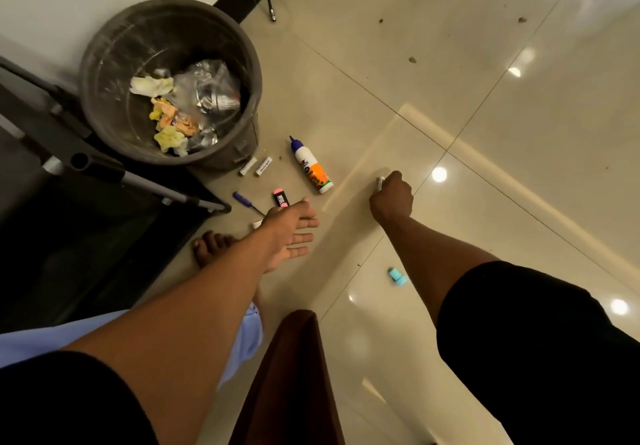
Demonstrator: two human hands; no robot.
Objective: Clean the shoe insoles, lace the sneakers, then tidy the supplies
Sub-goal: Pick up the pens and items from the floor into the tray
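Note:
Supplies lie scattered on the tiled floor. My right hand (393,196) is curled around a small silvery pen-like item (380,183) whose tip sticks out above the fist. My left hand (292,233) hovers with fingers straight, holding nothing, just below a pink highlighter (281,198). A white and orange glue bottle (311,165) with a blue cap lies between the hands. Two short white markers (256,166) rest beside the bin, a purple pen (246,202) lies left of the highlighter, and a small light-blue item (396,275) sits near my right forearm.
A grey waste bin (242,63) with crumpled tissues and plastic stands at the upper left by the wall. A black frame with metal tubes (104,167) fills the left. My bare foot (213,247) is under my left arm. Open tiles stretch to the right.

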